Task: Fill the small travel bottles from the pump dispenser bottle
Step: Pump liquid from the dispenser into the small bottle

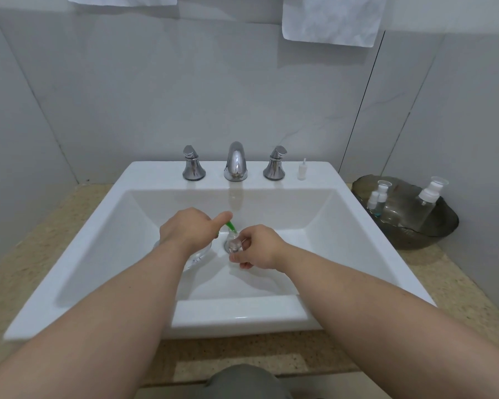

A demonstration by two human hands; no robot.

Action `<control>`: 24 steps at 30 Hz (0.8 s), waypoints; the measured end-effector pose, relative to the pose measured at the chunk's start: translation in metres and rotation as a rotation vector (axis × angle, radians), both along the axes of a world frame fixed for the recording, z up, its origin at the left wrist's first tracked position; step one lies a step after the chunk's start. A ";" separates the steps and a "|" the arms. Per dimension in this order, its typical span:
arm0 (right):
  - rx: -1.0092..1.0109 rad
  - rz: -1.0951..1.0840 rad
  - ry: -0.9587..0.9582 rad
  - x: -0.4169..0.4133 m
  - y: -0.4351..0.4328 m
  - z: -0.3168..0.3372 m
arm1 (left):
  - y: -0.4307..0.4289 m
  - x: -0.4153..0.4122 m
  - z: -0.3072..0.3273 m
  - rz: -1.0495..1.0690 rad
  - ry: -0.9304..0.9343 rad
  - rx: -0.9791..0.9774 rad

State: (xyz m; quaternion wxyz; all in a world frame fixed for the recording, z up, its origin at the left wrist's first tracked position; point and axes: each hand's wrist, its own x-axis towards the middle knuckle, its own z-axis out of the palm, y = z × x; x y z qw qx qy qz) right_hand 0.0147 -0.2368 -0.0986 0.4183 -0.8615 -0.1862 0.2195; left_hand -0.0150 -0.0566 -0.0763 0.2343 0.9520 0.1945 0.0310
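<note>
Over the white sink point(144, 180), my left hand point(186, 230) grips a clear pump dispenser bottle point(198, 254), thumb up on its green pump nozzle point(230, 226). The nozzle tip points down at the mouth of a small clear travel bottle point(233, 242). My right hand point(257, 249) holds that travel bottle by its body, above the drain. Most of the dispenser bottle is hidden under my left hand and wrist. A small white spray cap point(301, 169) stands on the sink ledge right of the taps.
A chrome faucet point(236, 161) with two handles stands at the sink's back. A dark glass bowl point(409, 234) on the right counter holds several small travel bottles point(378, 198) and a taller one point(428, 201). White towels point(332, 18) hang on the wall.
</note>
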 end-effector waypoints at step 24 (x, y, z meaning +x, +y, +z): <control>-0.011 0.020 0.025 0.001 0.000 -0.001 | -0.003 0.005 0.001 0.020 0.004 -0.022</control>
